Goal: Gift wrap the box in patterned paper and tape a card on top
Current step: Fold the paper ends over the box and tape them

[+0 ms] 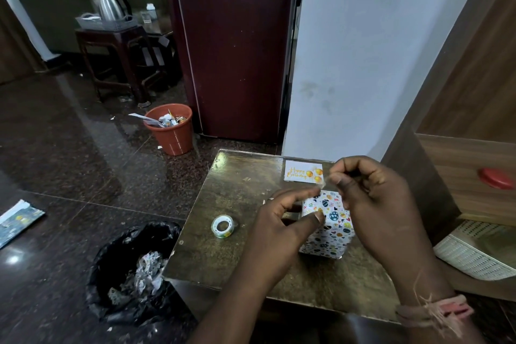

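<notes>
A small strip of tape (324,182) is being pinched between the fingertips of the left hand (282,220) and the right hand (371,198), both held just above the wrapped box (331,227) at lower centre-right of the frame, probably so a flap can be sealed. The box is being kept on the table (240,190), already covered in patterned paper. The card (303,172) is being left flat behind the box, untouched. The tape roll (222,226) is lying to the left, within reach. The box top is being partly hidden by both hands. A black-lined bin (134,268) is standing at lower left.
</notes>
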Demonstrator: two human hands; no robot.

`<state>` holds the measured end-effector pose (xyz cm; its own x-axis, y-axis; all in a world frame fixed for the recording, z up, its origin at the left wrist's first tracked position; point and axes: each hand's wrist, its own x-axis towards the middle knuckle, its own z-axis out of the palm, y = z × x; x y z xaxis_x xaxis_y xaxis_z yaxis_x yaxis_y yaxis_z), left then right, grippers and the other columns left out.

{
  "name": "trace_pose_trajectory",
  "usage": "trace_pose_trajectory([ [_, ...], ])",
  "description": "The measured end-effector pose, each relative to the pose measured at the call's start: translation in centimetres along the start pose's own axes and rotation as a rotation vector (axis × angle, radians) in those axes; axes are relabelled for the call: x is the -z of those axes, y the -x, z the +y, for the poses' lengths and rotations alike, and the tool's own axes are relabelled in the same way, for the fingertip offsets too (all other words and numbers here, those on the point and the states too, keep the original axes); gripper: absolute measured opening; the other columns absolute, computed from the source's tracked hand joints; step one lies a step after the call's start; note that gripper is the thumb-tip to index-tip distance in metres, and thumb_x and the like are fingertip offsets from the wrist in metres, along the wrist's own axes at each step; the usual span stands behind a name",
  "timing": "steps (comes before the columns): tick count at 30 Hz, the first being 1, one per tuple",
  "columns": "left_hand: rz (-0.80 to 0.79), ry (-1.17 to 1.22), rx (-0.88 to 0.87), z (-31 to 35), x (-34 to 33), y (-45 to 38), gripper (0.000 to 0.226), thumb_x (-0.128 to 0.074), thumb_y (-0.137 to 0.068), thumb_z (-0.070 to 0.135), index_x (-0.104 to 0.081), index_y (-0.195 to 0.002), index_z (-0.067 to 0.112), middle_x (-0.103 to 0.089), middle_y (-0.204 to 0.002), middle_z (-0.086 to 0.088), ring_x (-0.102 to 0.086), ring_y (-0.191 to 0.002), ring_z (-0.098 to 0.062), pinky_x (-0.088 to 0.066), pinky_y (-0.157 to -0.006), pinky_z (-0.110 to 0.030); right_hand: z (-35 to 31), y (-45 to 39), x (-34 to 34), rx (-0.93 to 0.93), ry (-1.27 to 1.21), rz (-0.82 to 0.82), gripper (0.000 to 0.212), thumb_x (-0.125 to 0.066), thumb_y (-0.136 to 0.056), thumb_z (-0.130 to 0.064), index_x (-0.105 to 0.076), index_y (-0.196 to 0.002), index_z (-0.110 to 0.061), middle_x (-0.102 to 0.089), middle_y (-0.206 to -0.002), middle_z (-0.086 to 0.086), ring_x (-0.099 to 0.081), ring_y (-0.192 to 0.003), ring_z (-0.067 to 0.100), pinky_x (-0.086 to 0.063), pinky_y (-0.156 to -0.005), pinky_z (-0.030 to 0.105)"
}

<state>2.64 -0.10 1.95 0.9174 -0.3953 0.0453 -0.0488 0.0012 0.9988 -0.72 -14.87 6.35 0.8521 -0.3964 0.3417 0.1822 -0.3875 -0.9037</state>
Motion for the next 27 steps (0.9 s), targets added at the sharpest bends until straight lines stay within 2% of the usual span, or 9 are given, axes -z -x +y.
trace_pose_trajectory([
  [3,0.015,0.027,0.027,0.0,0.1,-0.1,0.033,-0.078,-0.090,0.020,-0.075,-0.110,0.046,-0.071,-0.113,0.018,-0.066,-0.106,0.000,-0.055,-0.089,-0.028,0.0,0.1,0.6,-0.001,0.053,-0.072,0.019,-0.070,-0.091,-0.004,-0.070,-0.083,-0.021,-0.071,-0.079,-0.009,-0.063,-0.075,0.005,-0.047,-0.072,0.024],
  [6,0.015,0.022,0.030,0.2,-0.1,0.0,0.034,-0.077,-0.090,0.020,-0.074,-0.111,0.047,-0.071,-0.116,0.018,-0.064,-0.107,0.002,-0.055,-0.089,-0.030,-0.1,0.1,1.2,-0.010,0.136,-0.199,0.019,-0.068,-0.092,-0.004,-0.068,-0.084,-0.021,-0.069,-0.080,-0.007,-0.062,-0.076,0.004,-0.048,-0.075,0.026],
  [8,0.016,0.019,0.023,0.3,-0.1,0.1,0.035,-0.076,-0.090,0.021,-0.074,-0.112,0.048,-0.071,-0.118,0.018,-0.063,-0.109,0.002,-0.054,-0.090,-0.031,-0.3,0.3,1.3,0.004,0.228,-0.235,0.022,-0.067,-0.093,-0.002,-0.067,-0.083,-0.022,-0.067,-0.078,-0.013,-0.059,-0.073,0.001,-0.045,-0.069,0.016],
  [11,0.021,0.025,0.021,0.3,-0.2,0.2,0.033,-0.074,-0.092,0.020,-0.074,-0.113,0.045,-0.071,-0.113,0.023,-0.063,-0.106,0.005,-0.050,-0.085,-0.022,-0.6,0.7,1.2,0.025,0.371,-0.242,0.024,-0.064,-0.094,-0.002,-0.065,-0.084,-0.024,-0.064,-0.076,-0.022,-0.056,-0.072,-0.006,-0.039,-0.062,0.008],
  [16,0.008,0.035,0.018,0.4,-0.2,0.2,0.030,-0.070,-0.094,0.016,-0.075,-0.116,0.037,-0.073,-0.110,0.016,-0.067,-0.102,-0.001,-0.049,-0.080,-0.016,-0.8,0.8,0.8,0.027,0.541,-0.247,0.020,-0.065,-0.095,-0.009,-0.064,-0.085,-0.027,-0.066,-0.078,-0.018,-0.053,-0.082,-0.017,-0.037,-0.065,0.004],
  [19,-0.003,0.029,0.009,0.3,-0.2,0.2,0.031,-0.066,-0.097,0.013,-0.075,-0.117,0.035,-0.074,-0.114,0.013,-0.068,-0.104,-0.005,-0.050,-0.083,-0.020,-0.7,0.7,0.7,0.002,0.521,-0.249,0.018,-0.068,-0.094,-0.012,-0.065,-0.085,-0.027,-0.060,-0.070,-0.029,-0.053,-0.075,-0.014,-0.037,-0.061,0.006],
  [22,0.005,0.028,-0.003,0.4,-0.2,0.3,0.024,-0.066,-0.096,0.027,-0.075,-0.116,0.036,-0.074,-0.116,0.013,-0.067,-0.109,-0.004,-0.052,-0.091,-0.029,-0.9,0.7,0.6,0.006,0.546,-0.259,0.015,-0.070,-0.094,-0.015,-0.066,-0.086,-0.028,-0.052,-0.070,-0.044,-0.052,-0.073,-0.016,-0.036,-0.060,0.005],
  [24,0.020,0.028,-0.004,0.6,-0.4,0.4,0.018,-0.070,-0.095,0.037,-0.075,-0.113,0.038,-0.073,-0.115,0.015,-0.066,-0.108,0.000,-0.052,-0.091,-0.025,-1.1,0.7,0.6,0.009,0.551,-0.252,0.015,-0.069,-0.094,-0.015,-0.067,-0.087,-0.028,-0.054,-0.071,-0.041,-0.052,-0.076,-0.017,-0.036,-0.061,0.003],
  [27,0.046,0.006,-0.016,0.7,-0.8,0.5,0.019,-0.075,-0.090,0.042,-0.076,-0.109,0.039,-0.071,-0.114,0.023,-0.064,-0.105,0.008,-0.049,-0.085,-0.016,-0.6,0.7,0.6,-0.017,0.549,-0.243,0.019,-0.066,-0.092,-0.009,-0.067,-0.090,-0.028,-0.058,-0.068,-0.028,-0.052,-0.072,-0.016,-0.036,-0.060,0.003],
])
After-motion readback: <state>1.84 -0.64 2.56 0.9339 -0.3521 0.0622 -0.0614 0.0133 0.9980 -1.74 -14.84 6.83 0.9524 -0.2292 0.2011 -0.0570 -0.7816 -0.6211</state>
